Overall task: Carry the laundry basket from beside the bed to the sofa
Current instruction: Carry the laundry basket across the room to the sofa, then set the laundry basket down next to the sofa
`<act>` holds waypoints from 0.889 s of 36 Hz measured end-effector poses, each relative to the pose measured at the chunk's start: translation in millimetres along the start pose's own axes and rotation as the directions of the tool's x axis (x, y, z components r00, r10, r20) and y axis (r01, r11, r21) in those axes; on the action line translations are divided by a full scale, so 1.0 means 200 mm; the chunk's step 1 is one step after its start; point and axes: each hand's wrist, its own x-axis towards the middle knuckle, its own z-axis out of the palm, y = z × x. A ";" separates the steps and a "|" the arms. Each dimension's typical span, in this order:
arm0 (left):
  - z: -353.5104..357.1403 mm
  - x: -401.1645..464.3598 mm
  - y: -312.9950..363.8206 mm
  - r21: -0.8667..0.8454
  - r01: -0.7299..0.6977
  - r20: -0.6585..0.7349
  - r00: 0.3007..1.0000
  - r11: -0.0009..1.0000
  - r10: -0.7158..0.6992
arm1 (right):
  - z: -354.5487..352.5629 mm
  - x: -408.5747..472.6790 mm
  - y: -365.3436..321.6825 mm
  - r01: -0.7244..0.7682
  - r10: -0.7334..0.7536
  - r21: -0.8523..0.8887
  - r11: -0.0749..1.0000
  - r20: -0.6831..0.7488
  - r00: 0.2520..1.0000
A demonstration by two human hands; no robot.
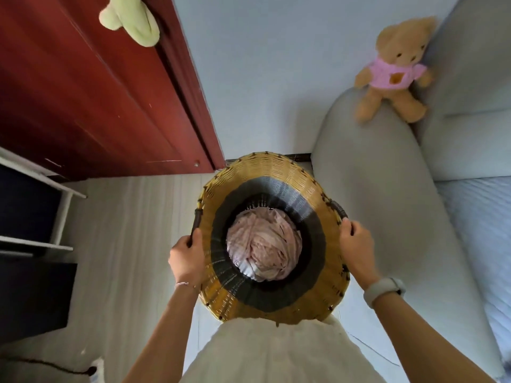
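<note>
I look straight down into a round wicker laundry basket (272,172), yellow at the rim with a dark band lower inside. Crumpled pink cloth (264,248) fills its bottom. My left hand (186,258) is closed around the dark handle on the basket's left side. My right hand (356,248) grips the matching handle on the right side; a grey watch sits on that wrist. The basket is just in front of my body, right beside the rounded grey arm of the sofa (387,189).
A teddy bear (394,71) in a pink sweater sits on top of the sofa arm. A red door (91,87) stands at the left with a pale green cloth (132,17) hanging on it. A white shelf unit (59,214) is at the far left. Pale floor lies between.
</note>
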 end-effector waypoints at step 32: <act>1.11 1.30 0.73 0.046 0.036 0.013 0.999 0.998 -0.036 | 0.42 1.57 -0.44 -0.070 0.073 -0.121 0.990 0.018 0.997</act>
